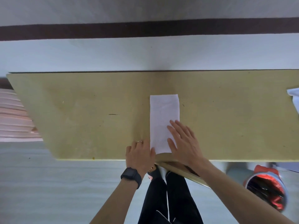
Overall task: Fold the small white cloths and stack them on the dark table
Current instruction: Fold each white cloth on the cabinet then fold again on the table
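The folded cloth [163, 113] lies at the near edge of the table [80, 110], pressed by the right hand [182, 141], fingers spread. The grip of the left hand [139, 154] at its corner cannot be told. The layers may be skewed by uneven lifting.

The left hand [140, 156] wears a ring [139, 141] and black wristwatch [130, 174] — trousers [178, 199] black.

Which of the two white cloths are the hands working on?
The long folded cloth in the centre; the other cloth lies untouched, half out of view at the right edge.
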Action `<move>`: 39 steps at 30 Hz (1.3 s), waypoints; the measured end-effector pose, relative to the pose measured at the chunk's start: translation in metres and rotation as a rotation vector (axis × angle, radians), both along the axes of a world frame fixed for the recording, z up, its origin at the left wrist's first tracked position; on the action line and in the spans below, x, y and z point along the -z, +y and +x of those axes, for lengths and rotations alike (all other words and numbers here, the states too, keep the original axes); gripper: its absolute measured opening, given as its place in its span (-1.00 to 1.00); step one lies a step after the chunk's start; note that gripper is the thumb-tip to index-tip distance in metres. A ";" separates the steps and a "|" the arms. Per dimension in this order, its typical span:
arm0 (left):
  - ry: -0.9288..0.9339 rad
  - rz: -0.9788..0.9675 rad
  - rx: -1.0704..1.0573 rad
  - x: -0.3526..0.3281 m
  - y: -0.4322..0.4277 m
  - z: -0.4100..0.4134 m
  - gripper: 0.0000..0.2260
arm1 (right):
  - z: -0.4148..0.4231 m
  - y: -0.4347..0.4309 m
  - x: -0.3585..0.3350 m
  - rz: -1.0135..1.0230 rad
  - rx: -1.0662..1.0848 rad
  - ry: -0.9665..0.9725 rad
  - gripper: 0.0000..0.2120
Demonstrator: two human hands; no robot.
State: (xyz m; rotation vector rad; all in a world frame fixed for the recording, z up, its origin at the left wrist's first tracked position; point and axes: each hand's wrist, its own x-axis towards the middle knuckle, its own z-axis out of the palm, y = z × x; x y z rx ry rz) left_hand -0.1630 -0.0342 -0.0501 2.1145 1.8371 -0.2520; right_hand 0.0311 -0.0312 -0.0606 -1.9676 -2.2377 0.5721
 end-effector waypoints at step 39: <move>-0.947 -0.433 -0.760 -0.002 0.099 -0.003 -0.84 | 0.009 0.067 -0.018 -0.364 0.681 0.632 -0.84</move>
